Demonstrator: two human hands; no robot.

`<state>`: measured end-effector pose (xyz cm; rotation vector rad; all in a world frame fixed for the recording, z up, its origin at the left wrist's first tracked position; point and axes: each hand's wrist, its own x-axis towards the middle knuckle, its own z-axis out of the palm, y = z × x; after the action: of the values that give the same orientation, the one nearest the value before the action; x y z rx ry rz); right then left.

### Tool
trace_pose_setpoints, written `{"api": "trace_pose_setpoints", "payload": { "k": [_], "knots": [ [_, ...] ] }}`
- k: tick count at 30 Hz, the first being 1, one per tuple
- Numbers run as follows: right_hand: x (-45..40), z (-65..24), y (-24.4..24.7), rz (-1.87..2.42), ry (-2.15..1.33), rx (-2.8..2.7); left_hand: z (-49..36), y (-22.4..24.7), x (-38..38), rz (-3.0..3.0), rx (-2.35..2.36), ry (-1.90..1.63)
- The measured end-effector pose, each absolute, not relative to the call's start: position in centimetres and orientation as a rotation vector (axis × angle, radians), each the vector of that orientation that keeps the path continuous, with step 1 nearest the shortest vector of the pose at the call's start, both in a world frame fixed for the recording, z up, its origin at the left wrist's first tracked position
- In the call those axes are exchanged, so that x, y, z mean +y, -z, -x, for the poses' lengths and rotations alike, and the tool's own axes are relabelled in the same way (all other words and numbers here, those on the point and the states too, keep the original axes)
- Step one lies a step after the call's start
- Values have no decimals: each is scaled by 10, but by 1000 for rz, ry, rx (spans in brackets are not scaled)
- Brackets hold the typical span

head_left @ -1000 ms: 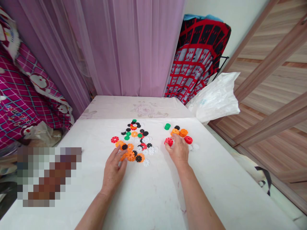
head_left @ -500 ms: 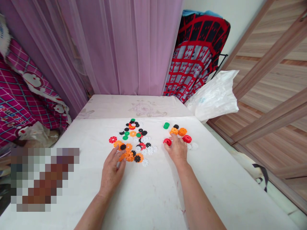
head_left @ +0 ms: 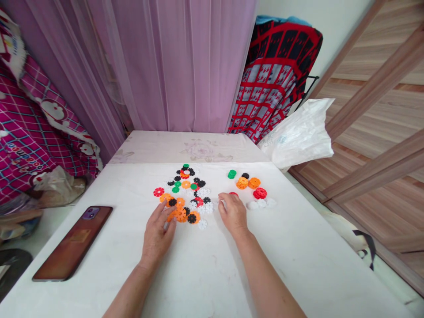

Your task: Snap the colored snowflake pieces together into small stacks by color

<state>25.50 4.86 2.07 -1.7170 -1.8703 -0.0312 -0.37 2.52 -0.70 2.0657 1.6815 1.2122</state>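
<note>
Notched plastic discs in orange, black, white, green and red lie in a loose heap left of the table's middle. My left hand (head_left: pixel 159 227) rests at the near left of the heap, fingers apart, its tips over the orange discs (head_left: pixel 179 214). To the right, my right hand (head_left: pixel 232 212) hovers between the white discs (head_left: pixel 207 207) and the sorted groups, fingers bent and a little apart, with nothing visible in them. It partly covers a red disc (head_left: pixel 233 194). Beyond it are green discs (head_left: pixel 232 174), orange discs (head_left: pixel 254 183), red discs (head_left: pixel 260 193) and white discs (head_left: pixel 261 203).
A phone (head_left: pixel 74 243) lies on the left of the white-covered table (head_left: pixel 198 282). At the back right a white plastic bag (head_left: pixel 298 134) hangs by the table edge. A purple curtain (head_left: pixel 185 66) stands behind the table.
My right hand has moved left, from the orange and red groups toward the mixed heap. My left hand has stayed by the orange discs. The view has shifted slightly.
</note>
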Motion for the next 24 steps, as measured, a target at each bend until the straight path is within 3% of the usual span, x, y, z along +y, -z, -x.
{"api": "trace_pose_setpoints", "payload": {
  "k": [6, 24],
  "knots": [
    [58, -210, -23, 1653, -156, -1997, 3, 6, 24, -2075, 1687, -1210],
    [70, -188, -37, 1862, -170, -2091, 0, 7, 25, -2037, 1698, -1218]
  ]
}}
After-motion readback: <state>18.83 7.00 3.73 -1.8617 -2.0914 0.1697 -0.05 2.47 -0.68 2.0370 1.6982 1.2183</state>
